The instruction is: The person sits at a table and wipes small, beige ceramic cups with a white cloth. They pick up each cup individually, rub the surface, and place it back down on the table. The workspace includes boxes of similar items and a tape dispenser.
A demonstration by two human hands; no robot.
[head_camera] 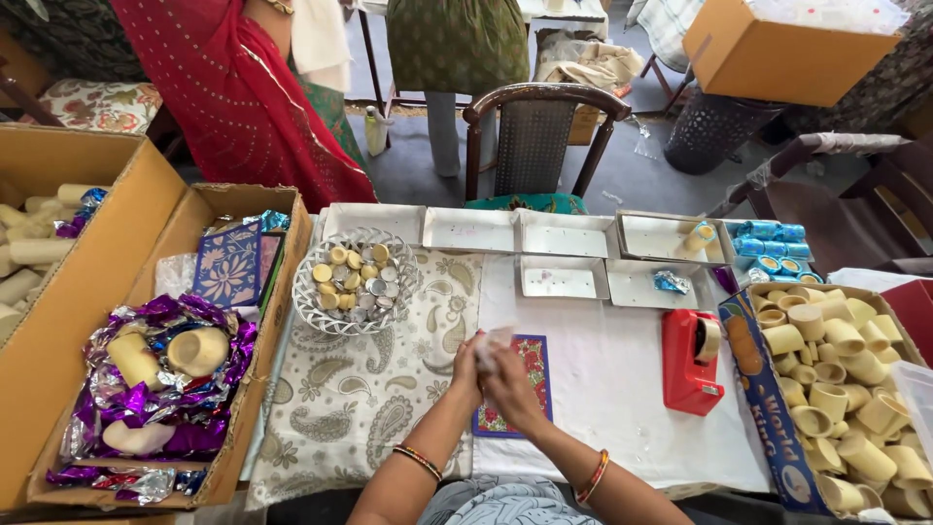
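Observation:
Both my hands meet over the middle of the table. My left hand (467, 372) and my right hand (512, 387) pinch a small pale piece (494, 341) of film or paper between the fingers. Under them lies a small card (535, 362) with a red and blue flower print. A white wire basket (356, 275) of gold and silver wrapped rounds stands to the upper left of my hands. A red tape dispenser (691, 361) sits to the right.
A cardboard box (256, 389) at left holds purple foil and cream cups. A box (768, 384) at right is full of cream cups. Several shallow white trays (567, 236) line the far edge, beside blue wrapped rolls (769, 241). A chair (536, 131) and a person in red (241, 92) stand beyond.

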